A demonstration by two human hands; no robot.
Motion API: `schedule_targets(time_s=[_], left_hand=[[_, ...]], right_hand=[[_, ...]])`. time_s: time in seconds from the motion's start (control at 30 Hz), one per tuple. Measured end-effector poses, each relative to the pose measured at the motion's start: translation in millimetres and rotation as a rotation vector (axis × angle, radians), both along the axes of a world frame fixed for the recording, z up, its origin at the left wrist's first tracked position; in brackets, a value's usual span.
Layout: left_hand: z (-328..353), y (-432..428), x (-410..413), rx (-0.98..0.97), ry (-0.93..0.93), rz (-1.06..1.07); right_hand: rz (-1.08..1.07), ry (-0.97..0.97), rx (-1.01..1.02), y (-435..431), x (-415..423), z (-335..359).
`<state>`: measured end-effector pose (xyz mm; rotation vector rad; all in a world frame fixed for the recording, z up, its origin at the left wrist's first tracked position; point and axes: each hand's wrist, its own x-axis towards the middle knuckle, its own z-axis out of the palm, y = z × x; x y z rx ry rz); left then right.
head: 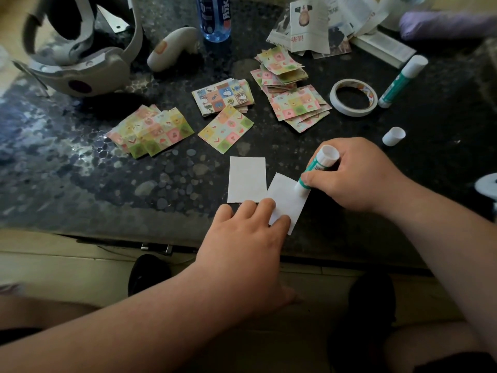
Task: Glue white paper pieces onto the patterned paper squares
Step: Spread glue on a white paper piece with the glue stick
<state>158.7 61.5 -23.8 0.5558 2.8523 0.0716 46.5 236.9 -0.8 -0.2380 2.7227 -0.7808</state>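
While flat left fingers (266, 208) pin the white piece (287, 200), right fingers (317, 180) grip the glue stick (320, 162), tip down-left

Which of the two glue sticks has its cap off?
The glue stick in the right hand, tip on white paper; the other lies capped beside the tape roll.

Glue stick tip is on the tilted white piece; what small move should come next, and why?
Probably draw the glue stick down across the tilted white piece: the right hand has its tip at the upper corner only, while the left hand pins the lower left part.
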Motion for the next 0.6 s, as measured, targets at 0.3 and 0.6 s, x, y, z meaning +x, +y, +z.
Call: schedule_targets(time_s=[0.3,0.6], left_hand=[[0,1,0,0.001,-0.007,0.007],[-4,-3,3,0.027,0.007,-0.008]], right_hand=[[0.035,-0.001,0.022,2,-1,3],[-0.155,0.205,-0.289,8,0,18]])
